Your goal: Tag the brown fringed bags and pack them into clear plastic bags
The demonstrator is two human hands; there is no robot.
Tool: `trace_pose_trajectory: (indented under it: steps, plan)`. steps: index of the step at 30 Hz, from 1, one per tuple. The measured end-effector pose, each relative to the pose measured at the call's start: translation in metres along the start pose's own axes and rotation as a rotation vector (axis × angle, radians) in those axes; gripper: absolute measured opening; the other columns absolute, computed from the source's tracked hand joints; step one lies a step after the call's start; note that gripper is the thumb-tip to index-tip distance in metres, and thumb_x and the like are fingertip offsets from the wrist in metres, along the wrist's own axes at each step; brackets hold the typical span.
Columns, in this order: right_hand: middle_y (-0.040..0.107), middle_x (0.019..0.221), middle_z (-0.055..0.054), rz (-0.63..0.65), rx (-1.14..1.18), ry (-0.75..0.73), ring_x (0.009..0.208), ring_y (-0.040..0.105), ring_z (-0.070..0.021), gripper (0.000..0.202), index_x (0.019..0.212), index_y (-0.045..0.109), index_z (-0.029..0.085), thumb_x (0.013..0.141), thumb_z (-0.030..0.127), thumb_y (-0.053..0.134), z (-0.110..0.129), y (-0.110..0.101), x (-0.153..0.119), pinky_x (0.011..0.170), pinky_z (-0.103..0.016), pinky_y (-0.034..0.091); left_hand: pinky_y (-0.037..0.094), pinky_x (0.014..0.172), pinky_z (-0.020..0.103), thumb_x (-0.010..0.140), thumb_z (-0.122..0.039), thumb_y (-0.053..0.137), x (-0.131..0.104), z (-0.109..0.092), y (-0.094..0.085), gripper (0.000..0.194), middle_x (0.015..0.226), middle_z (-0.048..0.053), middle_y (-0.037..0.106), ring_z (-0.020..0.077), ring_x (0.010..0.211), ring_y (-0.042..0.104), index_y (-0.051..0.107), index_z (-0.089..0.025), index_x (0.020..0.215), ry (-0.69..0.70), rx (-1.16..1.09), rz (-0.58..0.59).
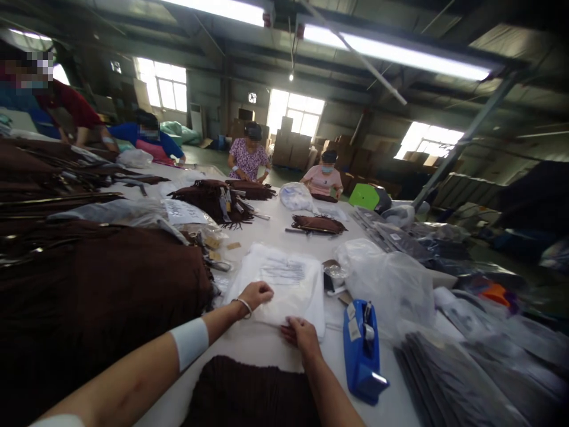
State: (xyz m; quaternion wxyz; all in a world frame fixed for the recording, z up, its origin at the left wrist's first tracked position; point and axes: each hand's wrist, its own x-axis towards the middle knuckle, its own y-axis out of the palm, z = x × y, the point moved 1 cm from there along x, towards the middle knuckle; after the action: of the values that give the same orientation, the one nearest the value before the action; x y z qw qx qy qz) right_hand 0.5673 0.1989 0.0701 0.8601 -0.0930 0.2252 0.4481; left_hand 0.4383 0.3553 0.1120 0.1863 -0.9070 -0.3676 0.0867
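Note:
A stack of white translucent plastic bags point(284, 270), printed with lines of dark text, lies on the table in front of me. Over its left part is my left hand point(258, 295), fingers curled into a pinch; what sits between the fingertips is too small to make out. At the near edge of the stack, my right hand point(302, 334) has its thumb and fingers closed on the top plastic bag's edge. Closest to me lies a dark brown fringed cloth point(251, 394), flat on the table, partly under my right forearm.
A blue tape dispenser point(362, 350) stands right of the bags. Brown fringed textiles point(146, 279) are piled high at left. Crumpled clear plastic point(386, 284) and folded grey packs point(448, 379) fill the right side. Across the white table point(271, 228), several people work.

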Motion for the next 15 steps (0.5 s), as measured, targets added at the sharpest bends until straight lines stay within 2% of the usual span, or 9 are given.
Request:
trace_pose_trajectory:
  steps: [3, 6, 8, 10, 11, 12, 14, 15]
  plan:
    - [0.067, 0.091, -0.011, -0.028, 0.025, 0.058, 0.083, 0.066, -0.0187, 0.039, 0.096, 0.055, 0.011, 0.072, 0.040, 0.060, -0.007, -0.009, 0.000, 0.063, -0.023, 0.052, 0.048, 0.064, 0.025, 0.084, -0.033, 0.043, 0.006, -0.012, -0.004, 0.028, 0.088, 0.014, 0.065, 0.0157, 0.072, 0.062, 0.051, -0.008, 0.095, -0.006, -0.073, -0.108]
    - [0.067, 0.090, -0.011, -0.021, -0.001, 0.093, 0.080, 0.066, -0.0173, 0.036, 0.093, 0.055, 0.011, 0.076, 0.042, 0.060, -0.001, -0.013, -0.011, 0.062, -0.022, 0.052, 0.046, 0.060, 0.025, 0.090, -0.034, 0.035, 0.004, -0.032, -0.009, 0.027, 0.083, 0.010, 0.063, 0.0141, 0.065, 0.060, 0.046, -0.012, 0.101, 0.065, -0.025, -0.217]
    - [0.067, 0.083, -0.014, 0.042, -0.046, 0.143, 0.072, 0.066, -0.0193, 0.042, 0.088, 0.057, 0.009, 0.077, 0.050, 0.060, 0.011, -0.012, -0.028, 0.058, -0.025, 0.051, 0.043, 0.063, 0.026, 0.090, -0.034, 0.038, -0.002, -0.044, -0.012, 0.023, 0.075, 0.005, 0.060, 0.0149, 0.063, 0.057, 0.049, -0.015, 0.099, 0.141, 0.074, -0.236]
    - [0.066, 0.076, -0.017, 0.170, -0.106, 0.155, 0.064, 0.065, -0.0221, 0.056, 0.083, 0.060, 0.007, 0.079, 0.062, 0.053, 0.031, -0.008, -0.052, 0.054, -0.030, 0.050, 0.041, 0.068, 0.028, 0.090, -0.033, 0.044, -0.011, -0.053, -0.012, 0.020, 0.075, 0.004, 0.061, 0.0170, 0.069, 0.057, 0.054, -0.017, 0.096, 0.226, 0.185, -0.194]
    - [0.065, 0.075, -0.017, 0.231, -0.154, 0.097, 0.063, 0.064, -0.0231, 0.060, 0.083, 0.061, 0.006, 0.081, 0.065, 0.048, 0.044, -0.006, -0.063, 0.055, -0.032, 0.051, 0.041, 0.071, 0.028, 0.090, -0.033, 0.045, -0.017, -0.056, -0.011, 0.019, 0.078, 0.005, 0.062, 0.0182, 0.073, 0.057, 0.057, -0.018, 0.095, 0.264, 0.227, -0.157]
    - [0.066, 0.080, -0.017, 0.276, -0.233, -0.041, 0.068, 0.065, -0.0240, 0.062, 0.087, 0.063, 0.007, 0.084, 0.065, 0.043, 0.057, -0.004, -0.074, 0.061, -0.035, 0.052, 0.040, 0.072, 0.029, 0.090, -0.033, 0.046, -0.024, -0.059, -0.009, 0.020, 0.082, 0.006, 0.062, 0.0192, 0.077, 0.058, 0.058, -0.018, 0.094, 0.305, 0.271, -0.118]
    - [0.064, 0.105, -0.014, 0.188, -0.519, -0.510, 0.098, 0.060, -0.0261, 0.048, 0.107, 0.063, 0.013, 0.088, 0.054, 0.046, 0.082, -0.003, -0.086, 0.087, -0.041, 0.048, 0.040, 0.074, 0.029, 0.093, -0.034, 0.041, -0.038, -0.064, -0.004, 0.025, 0.086, 0.007, 0.063, 0.0202, 0.082, 0.058, 0.060, -0.017, 0.094, 0.394, 0.393, -0.061]
    - [0.058, 0.119, -0.012, 0.086, -0.720, -0.742, 0.114, 0.052, -0.0271, 0.043, 0.119, 0.059, 0.017, 0.088, 0.045, 0.050, 0.091, -0.002, -0.087, 0.099, -0.044, 0.039, 0.040, 0.075, 0.030, 0.095, -0.033, 0.036, -0.045, -0.066, -0.001, 0.029, 0.086, 0.008, 0.063, 0.0201, 0.083, 0.058, 0.060, -0.017, 0.094, 0.435, 0.471, -0.046]
